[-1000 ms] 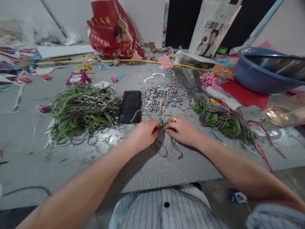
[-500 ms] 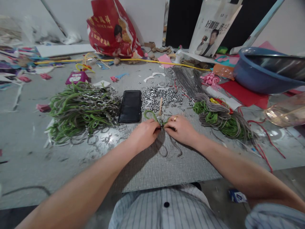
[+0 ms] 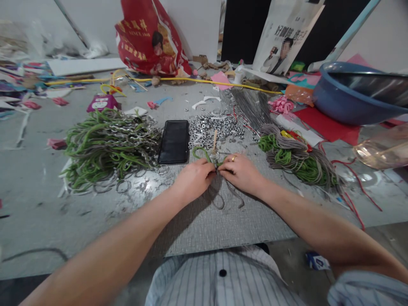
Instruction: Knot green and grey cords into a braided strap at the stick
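Observation:
My left hand [image 3: 198, 175] and my right hand [image 3: 239, 172] meet over the table, fingertips pinched close together on a green and grey cord [image 3: 202, 153]. A green loop of it curves out beyond my left fingers, and grey ends trail toward me on the tabletop. The exact spot where the fingers grip is partly hidden. Just past my fingertips a thin wooden stick [image 3: 215, 138] points away from me, with a clear or metal ring at its near end. A heap of small metal nuts [image 3: 216, 125] lies beyond it.
Left of my hands lie a black phone [image 3: 174, 142] and a pile of green and grey cords with chains [image 3: 108, 148]. To the right is a cord bundle [image 3: 299, 161]. Grey wires [image 3: 250, 106], a blue basin [image 3: 347, 102] and a red bag [image 3: 149, 42] stand farther back.
Both hands stay in nearly the same place, pinching the cord. The fingers shift only slightly; the grey end on the right has moved a little.

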`<state>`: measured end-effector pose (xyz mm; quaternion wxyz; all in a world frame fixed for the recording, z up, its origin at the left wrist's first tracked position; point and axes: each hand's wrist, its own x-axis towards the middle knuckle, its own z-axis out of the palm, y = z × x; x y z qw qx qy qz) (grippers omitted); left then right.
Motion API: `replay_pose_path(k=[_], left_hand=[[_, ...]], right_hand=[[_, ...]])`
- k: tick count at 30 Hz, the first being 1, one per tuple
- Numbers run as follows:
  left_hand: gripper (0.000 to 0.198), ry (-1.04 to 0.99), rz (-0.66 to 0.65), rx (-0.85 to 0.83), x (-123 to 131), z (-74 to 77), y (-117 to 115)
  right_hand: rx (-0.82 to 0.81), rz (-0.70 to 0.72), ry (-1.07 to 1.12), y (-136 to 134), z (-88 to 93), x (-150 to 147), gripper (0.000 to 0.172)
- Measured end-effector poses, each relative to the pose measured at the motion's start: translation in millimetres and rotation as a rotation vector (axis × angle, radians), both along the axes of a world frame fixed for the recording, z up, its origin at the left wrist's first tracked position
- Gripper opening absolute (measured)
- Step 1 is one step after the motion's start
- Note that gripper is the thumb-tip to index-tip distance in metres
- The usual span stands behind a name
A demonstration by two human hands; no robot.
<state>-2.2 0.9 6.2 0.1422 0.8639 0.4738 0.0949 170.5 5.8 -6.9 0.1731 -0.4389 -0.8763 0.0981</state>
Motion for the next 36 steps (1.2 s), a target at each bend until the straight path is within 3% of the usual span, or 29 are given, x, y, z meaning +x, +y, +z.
replay_pose_path(k=[10, 15, 21, 26, 33, 36], left_hand=[[0.017, -0.081, -0.035, -0.026, -4, -0.5, 1], [0.013, -0.088, -0.078, -0.035, -10, 9.3, 2], [0.01, 0.214, -0.038, -0.021, -29, 31.6, 1], [0.011, 0.386, -0.014, -0.015, -41, 33.4, 3], [0.021, 0.484, -0.021, -0.109, -38, 37.0, -2], [0.029, 0.391, 0.102, 0.025, -31, 36.6, -1]], right_hand=[[-0.011, 0.044, 0.002, -3, 5.4, -2, 0.018], [0.008, 0.032, -0.015, -2, 3.8, -2, 0.016], [0.014, 0.014, -0.02, -4, 5.4, -1, 0.015], [0.004, 0.003, -0.026, -4, 6.4, -2, 0.014], [0.026, 0.013, -0.001, -4, 4.3, -1, 0.015], [0.083, 0.021, 0.035, -5, 4.8, 0, 0.021]])
